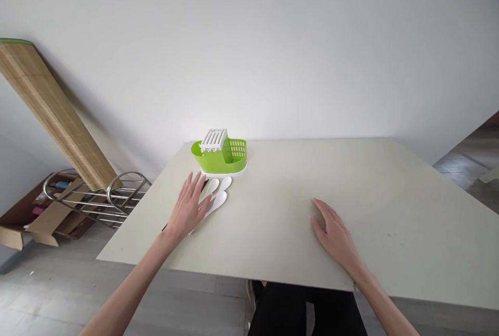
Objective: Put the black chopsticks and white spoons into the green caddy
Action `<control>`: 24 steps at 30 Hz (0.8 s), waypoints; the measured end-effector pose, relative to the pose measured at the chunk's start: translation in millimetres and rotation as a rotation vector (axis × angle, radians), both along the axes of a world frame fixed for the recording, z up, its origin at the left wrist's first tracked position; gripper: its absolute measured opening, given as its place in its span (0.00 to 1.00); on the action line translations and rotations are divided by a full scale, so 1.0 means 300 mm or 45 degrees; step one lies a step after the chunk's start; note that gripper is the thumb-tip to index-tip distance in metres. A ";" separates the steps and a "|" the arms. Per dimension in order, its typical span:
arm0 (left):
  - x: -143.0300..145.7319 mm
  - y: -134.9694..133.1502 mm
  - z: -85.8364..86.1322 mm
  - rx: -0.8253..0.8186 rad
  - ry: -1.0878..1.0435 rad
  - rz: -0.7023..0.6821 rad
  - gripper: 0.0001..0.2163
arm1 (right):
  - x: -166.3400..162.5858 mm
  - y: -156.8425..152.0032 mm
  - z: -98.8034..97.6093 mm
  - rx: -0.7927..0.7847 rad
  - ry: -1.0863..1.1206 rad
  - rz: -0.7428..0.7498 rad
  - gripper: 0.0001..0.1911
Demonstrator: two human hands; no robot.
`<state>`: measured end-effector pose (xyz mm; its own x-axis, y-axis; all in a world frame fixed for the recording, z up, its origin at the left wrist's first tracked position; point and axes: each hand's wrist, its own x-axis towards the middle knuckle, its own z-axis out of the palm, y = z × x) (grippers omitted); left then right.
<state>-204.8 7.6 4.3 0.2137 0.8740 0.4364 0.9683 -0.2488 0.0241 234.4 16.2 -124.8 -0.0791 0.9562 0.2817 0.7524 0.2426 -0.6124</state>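
"What can you see from so far away?"

"I see three shiny white spoons with long thin handles (219,199). They lie on the left part of the table. Their round ends are smooth, like little eggs, and they point away from me. Two round ends sit close together, and the third is a bit nearer to me. I can't tell what they are made of."

"Can you see the handles?"

"Only bits. My bare left hand (187,208) is over them. A thin black stick-like thing (205,185) pokes out from under it at both ends too."

"Is that hand holding on?"

"No, it's let go, with the fingers spread out. I can't tell if it touches the spoons. My bare right hand (334,234) is well apart, palm down by the table, loose, thumb out."

"What's behind the spoons?"

"A bright green basket with little holes (212,162), just past them. It has a white slotted piece (214,139) on top and a white bottom."

"And the rest?"

"A big pale flat table (280,221) holds it all. Off to the left are a silver metal rack (108,189), an open brown cardboard box (50,219) and a leaning tan mat with a green edge (58,112)."
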 end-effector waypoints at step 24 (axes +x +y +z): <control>-0.171 0.367 0.053 -0.189 0.087 0.106 0.36 | -0.001 0.003 -0.009 -0.023 0.022 -0.004 0.29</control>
